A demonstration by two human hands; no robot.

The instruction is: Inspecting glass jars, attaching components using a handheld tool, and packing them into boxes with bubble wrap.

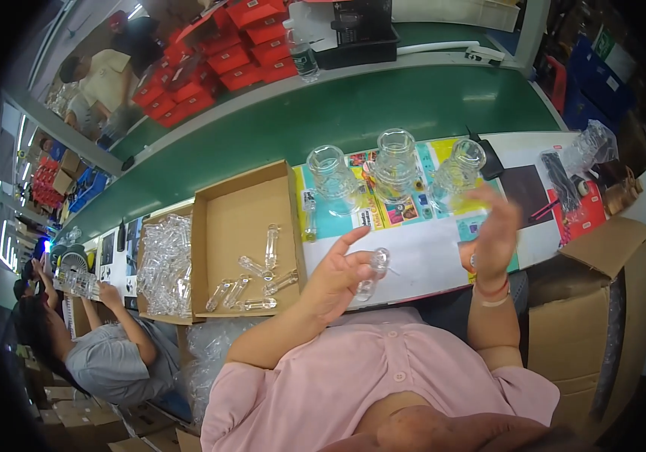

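Observation:
My left hand [336,276] holds a small clear glass piece [372,273] between thumb and fingers, just above the white table edge. My right hand [495,233] is raised with its fingers spread and holds nothing; it hovers in front of the rightmost of three clear glass jars [458,172]. The other two jars [396,162] [333,179] stand on a colourful printed sheet [383,207] beyond my hands.
An open cardboard box [217,226] to my left holds several clear glass tubes [251,282]; a second box [165,264] beside it is full of them. A green conveyor belt [323,120] runs behind, with red boxes [217,60] beyond. A brown carton [601,316] stands at my right. Another person [105,354] works at my left.

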